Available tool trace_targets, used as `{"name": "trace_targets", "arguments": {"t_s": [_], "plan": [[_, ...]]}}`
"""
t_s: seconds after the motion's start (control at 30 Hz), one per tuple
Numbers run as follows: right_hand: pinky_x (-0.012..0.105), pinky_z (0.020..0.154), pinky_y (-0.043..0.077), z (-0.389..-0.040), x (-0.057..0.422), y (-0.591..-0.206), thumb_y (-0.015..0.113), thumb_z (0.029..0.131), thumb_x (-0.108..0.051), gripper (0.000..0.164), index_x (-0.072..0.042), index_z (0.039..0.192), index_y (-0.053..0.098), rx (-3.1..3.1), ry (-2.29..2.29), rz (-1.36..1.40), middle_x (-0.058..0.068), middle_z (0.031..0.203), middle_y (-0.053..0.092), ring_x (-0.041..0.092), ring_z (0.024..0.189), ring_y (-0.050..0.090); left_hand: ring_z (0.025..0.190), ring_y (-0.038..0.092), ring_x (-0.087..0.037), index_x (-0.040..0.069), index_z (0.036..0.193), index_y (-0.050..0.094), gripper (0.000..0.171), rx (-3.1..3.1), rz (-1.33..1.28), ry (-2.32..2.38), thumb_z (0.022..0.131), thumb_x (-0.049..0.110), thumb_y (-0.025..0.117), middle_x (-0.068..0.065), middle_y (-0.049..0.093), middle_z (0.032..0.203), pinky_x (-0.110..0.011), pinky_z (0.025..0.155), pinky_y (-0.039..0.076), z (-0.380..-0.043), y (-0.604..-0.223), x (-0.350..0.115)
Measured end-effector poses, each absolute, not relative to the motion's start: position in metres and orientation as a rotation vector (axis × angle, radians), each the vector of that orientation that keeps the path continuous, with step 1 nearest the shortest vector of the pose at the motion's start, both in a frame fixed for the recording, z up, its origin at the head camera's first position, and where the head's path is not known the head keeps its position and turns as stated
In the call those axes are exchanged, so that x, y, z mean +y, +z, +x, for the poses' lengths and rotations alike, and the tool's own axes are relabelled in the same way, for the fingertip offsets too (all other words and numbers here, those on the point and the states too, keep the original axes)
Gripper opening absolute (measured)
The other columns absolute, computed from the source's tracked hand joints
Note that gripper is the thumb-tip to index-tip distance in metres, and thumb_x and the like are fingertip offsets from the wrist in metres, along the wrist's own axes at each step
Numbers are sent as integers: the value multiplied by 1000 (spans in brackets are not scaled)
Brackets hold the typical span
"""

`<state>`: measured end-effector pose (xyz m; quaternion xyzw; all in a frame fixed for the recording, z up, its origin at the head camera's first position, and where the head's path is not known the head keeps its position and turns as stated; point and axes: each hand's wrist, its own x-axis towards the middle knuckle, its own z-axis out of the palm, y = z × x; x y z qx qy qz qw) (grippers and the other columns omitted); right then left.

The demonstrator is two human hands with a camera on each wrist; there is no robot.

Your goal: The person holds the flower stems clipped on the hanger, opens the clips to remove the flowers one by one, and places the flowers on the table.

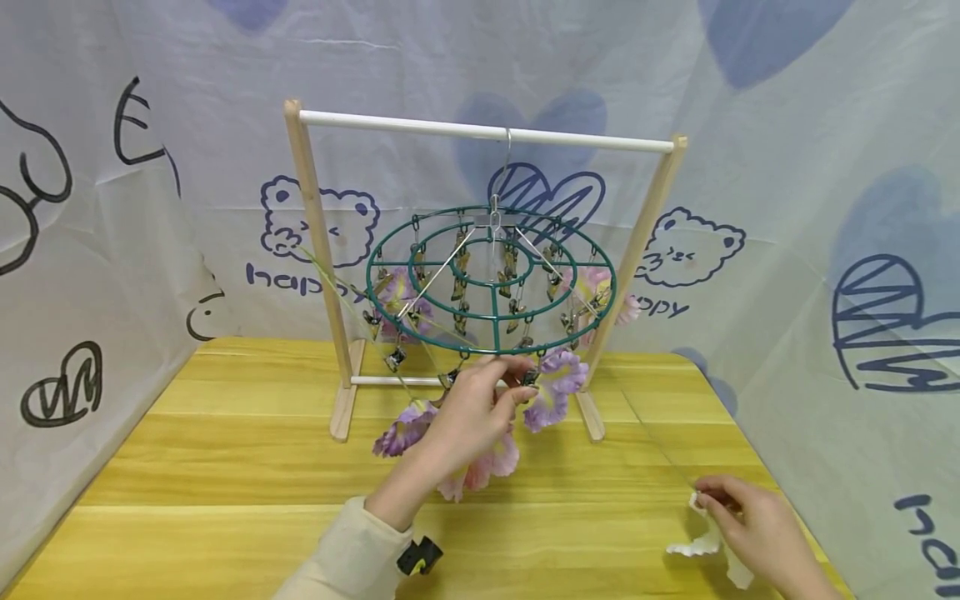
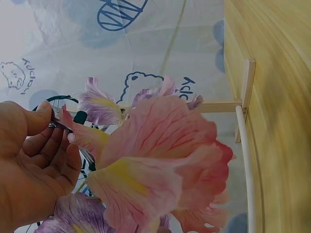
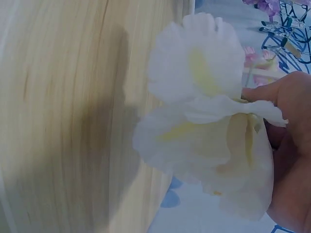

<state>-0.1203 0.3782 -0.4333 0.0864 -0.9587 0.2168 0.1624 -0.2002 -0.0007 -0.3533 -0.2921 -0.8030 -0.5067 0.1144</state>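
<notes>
My left hand reaches to the near rim of a round green clip hanger and pinches a small metal clip between thumb and fingers. A light purple artificial flower hangs just right of those fingers. Below the hand hangs a pink flower, large in the left wrist view, and a darker purple one is left of it. Low at the right, my right hand grips a white artificial flower with yellow marks, just beneath its bloom. Its thin stem points up toward the hanger.
The hanger hooks onto the white bar of a wooden stand on the wooden table. More flowers, one purple and one pink, hang at its far side. Several clips dangle from its rings. A printed cloth surrounds the table.
</notes>
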Motion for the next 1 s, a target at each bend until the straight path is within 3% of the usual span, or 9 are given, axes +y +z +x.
{"name": "trace_targets", "arguments": {"t_s": [0.37, 1.0], "plan": [[25, 65, 55, -126, 361, -426, 71, 96, -4, 22, -2, 117, 74, -3044, 776, 134, -5, 90, 74, 4, 74, 66, 71, 63, -11, 3, 131, 66, 31, -2364, -846, -1490, 102, 16, 67, -4, 66, 107, -25, 61, 56, -200, -354, -1], [23, 64, 54, -141, 324, -434, 65, 97, -3, 20, 2, 114, 75, -3055, 1038, 223, -2, 86, 76, 10, 79, 70, 64, 60, -7, 1, 132, 65, 33, -2356, -870, -1501, 103, 17, 67, -5, 65, 107, -25, 57, 55, -200, -355, -1]]}}
